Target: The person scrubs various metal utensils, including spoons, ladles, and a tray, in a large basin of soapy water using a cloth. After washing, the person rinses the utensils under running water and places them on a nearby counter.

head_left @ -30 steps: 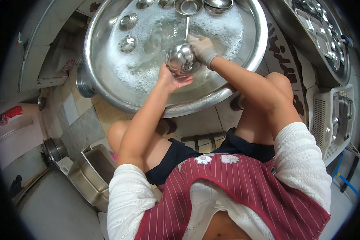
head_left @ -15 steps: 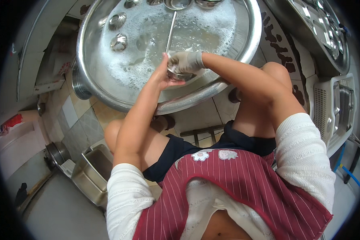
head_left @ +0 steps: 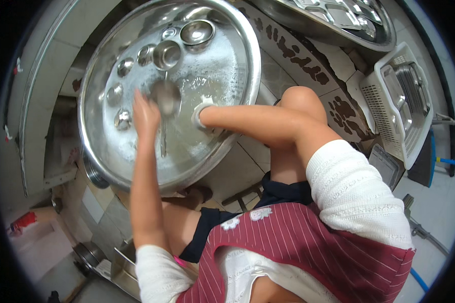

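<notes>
Head view shows me a big round steel basin (head_left: 247, 96) with soapy water, seen from above. Both hands are over the middle of this basin. A steel ladle (head_left: 165, 101) lies there with its bowl facing up and its long handle running down toward the near rim of the basin.

I see the left hand (head_left: 145, 115) just beside the ladle bowl, on its left side. Its fingers (head_left: 138, 97) point up toward the far rim and look loosely stretched, not wrapped around anything. They are blurred, so I cannot tell if they touch the bowl or only stand near it.

I see the right hand (head_left: 203, 112) on the other side of the ladle, close to it but apart from the bowl. It is covered with something white, a glove or a cloth, I cannot say which. The fingers seem curled, but what they grip is hidden from me.

Several small steel bowls (head_left: 167, 54) lie in the water along the far and left parts of the basin. At the right edge a white plastic crate (head_left: 384, 101) holds steel trays (head_left: 412, 86). At the top right another big steel basin (head_left: 338, 20) holds more trays.
</notes>
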